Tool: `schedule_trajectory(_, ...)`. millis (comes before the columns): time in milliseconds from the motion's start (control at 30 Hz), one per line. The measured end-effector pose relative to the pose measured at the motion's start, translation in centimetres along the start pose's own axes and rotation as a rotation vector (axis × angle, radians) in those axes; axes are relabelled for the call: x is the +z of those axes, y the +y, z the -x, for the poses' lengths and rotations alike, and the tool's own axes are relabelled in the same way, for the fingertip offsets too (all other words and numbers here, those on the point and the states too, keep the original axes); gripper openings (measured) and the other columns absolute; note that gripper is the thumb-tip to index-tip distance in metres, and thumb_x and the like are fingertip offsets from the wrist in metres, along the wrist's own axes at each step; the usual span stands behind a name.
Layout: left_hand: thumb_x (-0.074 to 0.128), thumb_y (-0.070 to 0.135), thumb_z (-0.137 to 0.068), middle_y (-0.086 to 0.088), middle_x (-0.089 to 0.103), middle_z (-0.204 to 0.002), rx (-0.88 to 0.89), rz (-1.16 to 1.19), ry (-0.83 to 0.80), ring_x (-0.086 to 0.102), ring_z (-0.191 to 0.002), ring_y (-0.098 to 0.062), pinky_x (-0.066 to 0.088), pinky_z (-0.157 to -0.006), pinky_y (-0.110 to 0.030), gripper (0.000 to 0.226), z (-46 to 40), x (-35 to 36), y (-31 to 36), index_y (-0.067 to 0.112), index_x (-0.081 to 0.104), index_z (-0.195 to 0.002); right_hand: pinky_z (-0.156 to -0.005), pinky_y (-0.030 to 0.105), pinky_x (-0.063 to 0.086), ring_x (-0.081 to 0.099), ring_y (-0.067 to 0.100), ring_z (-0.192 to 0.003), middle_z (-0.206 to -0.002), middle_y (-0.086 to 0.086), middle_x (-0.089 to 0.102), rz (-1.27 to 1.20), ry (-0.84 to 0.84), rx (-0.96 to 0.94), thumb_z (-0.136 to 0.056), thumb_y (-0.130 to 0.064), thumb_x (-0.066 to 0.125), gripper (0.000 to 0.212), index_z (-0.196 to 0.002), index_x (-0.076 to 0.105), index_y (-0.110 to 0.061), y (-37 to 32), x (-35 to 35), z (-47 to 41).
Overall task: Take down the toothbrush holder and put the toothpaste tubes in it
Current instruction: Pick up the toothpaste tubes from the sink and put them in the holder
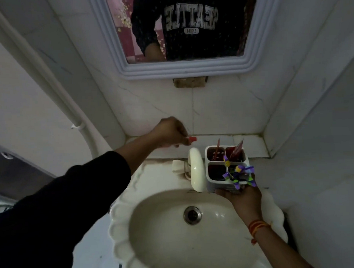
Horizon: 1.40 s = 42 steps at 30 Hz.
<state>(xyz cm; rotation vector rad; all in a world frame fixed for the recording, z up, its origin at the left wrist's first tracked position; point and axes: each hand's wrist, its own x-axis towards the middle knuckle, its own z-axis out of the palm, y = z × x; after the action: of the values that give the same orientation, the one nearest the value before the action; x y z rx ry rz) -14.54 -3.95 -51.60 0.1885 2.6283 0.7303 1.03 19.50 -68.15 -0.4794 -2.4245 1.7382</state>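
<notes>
A white toothbrush holder (pixel 228 184) with four compartments rests in my right hand (pixel 242 197), held from below over the sink's right rim. A red toothpaste tube (pixel 215 150) stands in its far left compartment and another red tube (pixel 236 150) leans in the far right one. Purple toothbrushes (pixel 239 174) stick out of the near right compartment. My left hand (pixel 169 132) is closed over the ledge by the wall, with a red-capped toothpaste tube (pixel 192 139) poking out of the fist, most of it hidden.
A cream tap (pixel 196 169) curves over the white scalloped sink (pixel 123 223) just left of the holder. A tiled ledge (pixel 251 144) runs behind it. A framed mirror (pixel 185 68) hangs above. A white pipe (pixel 78 126) runs down the left wall.
</notes>
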Motion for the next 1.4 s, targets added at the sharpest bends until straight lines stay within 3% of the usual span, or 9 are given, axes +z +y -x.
schedule_trajectory(200,0.084,0.027,-0.080,0.005,0.080,-0.087,0.225,-0.375,-0.223,0.076,-0.074,-0.005,0.058,-0.087,-0.026,0.030,-0.7,0.1,8.2,0.014,0.078,-0.106,-0.090,0.019,0.058,0.070,0.017,-0.111,-0.116,0.007,0.074,-0.030,-0.018,-0.022,-0.045,-0.020,0.102,0.087,-0.122,0.065,-0.007,0.4,-0.1,0.0)
schedule_trajectory(400,0.073,0.038,-0.090,-0.001,0.080,-0.089,0.092,-0.184,-0.233,0.080,-0.075,-0.013,0.060,-0.073,-0.027,0.026,-1.9,0.8,9.8,0.012,0.073,-0.091,-0.066,0.000,0.052,0.067,-0.017,-0.090,-0.120,0.017,0.069,-0.133,-0.059,-0.058,-0.055,0.018,0.090,0.076,-0.124,0.059,0.011,0.1,0.2,0.0)
schedule_trajectory(500,0.064,0.037,-0.097,-0.004,0.079,-0.099,-0.002,0.013,-0.152,0.080,-0.082,-0.019,0.059,-0.069,-0.029,0.032,-2.6,-0.3,7.5,0.007,0.073,-0.106,-0.070,-0.002,0.050,0.069,-0.006,-0.096,-0.114,0.013,0.073,-0.076,-0.018,-0.045,-0.051,0.007,0.096,0.078,-0.122,0.064,0.003,0.3,0.2,-0.1)
schedule_trajectory(633,0.058,0.024,-0.100,-0.010,0.070,-0.125,-0.119,-0.307,-0.103,0.070,-0.111,-0.025,0.055,-0.090,-0.032,0.032,-3.5,0.0,0.9,0.006,0.066,-0.125,-0.084,0.001,0.046,0.068,0.015,-0.107,-0.113,0.003,0.074,-0.019,0.006,-0.050,-0.046,-0.016,0.102,0.085,-0.121,0.065,-0.010,-0.2,0.1,0.0)
schedule_trajectory(767,0.061,0.022,-0.095,-0.012,0.055,-0.145,-0.143,-0.619,-0.112,0.058,-0.129,-0.029,0.047,-0.108,-0.036,0.049,-4.7,1.8,-5.4,0.013,0.056,-0.142,-0.081,-0.007,0.041,0.063,-0.016,-0.099,-0.107,0.002,0.076,0.005,-0.002,-0.044,-0.043,-0.031,0.101,0.082,-0.115,0.070,-0.007,-0.2,0.1,0.0)
schedule_trajectory(900,0.061,0.008,-0.094,-0.014,0.051,-0.137,-0.127,-0.595,0.004,0.060,-0.123,-0.034,0.050,-0.102,-0.040,0.052,-5.2,3.9,-7.3,0.013,0.050,-0.144,-0.080,-0.010,0.038,0.058,-0.029,-0.093,-0.103,0.006,0.078,0.023,0.012,-0.028,-0.046,-0.015,0.101,0.072,-0.110,0.072,0.000,0.4,0.3,-0.1)
schedule_trajectory(1167,0.049,0.035,-0.101,-0.014,0.064,-0.109,0.070,-0.631,0.141,0.064,-0.100,-0.036,0.056,-0.078,-0.041,0.033,-4.5,4.0,-7.8,0.013,0.057,-0.124,-0.076,-0.009,0.040,0.060,-0.026,-0.091,-0.101,0.003,0.076,0.016,0.016,-0.016,-0.046,-0.012,0.102,0.073,-0.111,0.070,-0.003,0.5,0.1,-0.2)
schedule_trajectory(1300,0.053,0.045,-0.101,-0.005,0.071,-0.105,0.140,-0.247,-0.095,0.072,-0.078,-0.021,0.058,-0.072,-0.035,0.037,-2.1,1.1,-2.2,0.021,0.058,-0.129,-0.077,-0.008,0.042,0.061,-0.024,-0.093,-0.106,0.005,0.076,0.016,0.015,-0.020,-0.046,-0.010,0.102,0.075,-0.113,0.069,-0.003,-0.2,-0.1,0.1)
schedule_trajectory(1400,0.072,0.048,-0.087,0.002,0.075,-0.097,0.282,-0.391,-0.158,0.070,-0.067,-0.010,0.058,-0.066,-0.028,0.041,0.1,-1.2,2.9,0.021,0.072,-0.117,-0.074,-0.008,0.043,0.059,-0.028,-0.091,-0.107,0.008,0.074,-0.023,0.013,-0.029,-0.049,-0.001,0.099,0.076,-0.117,0.066,0.001,-0.6,-0.3,0.2)
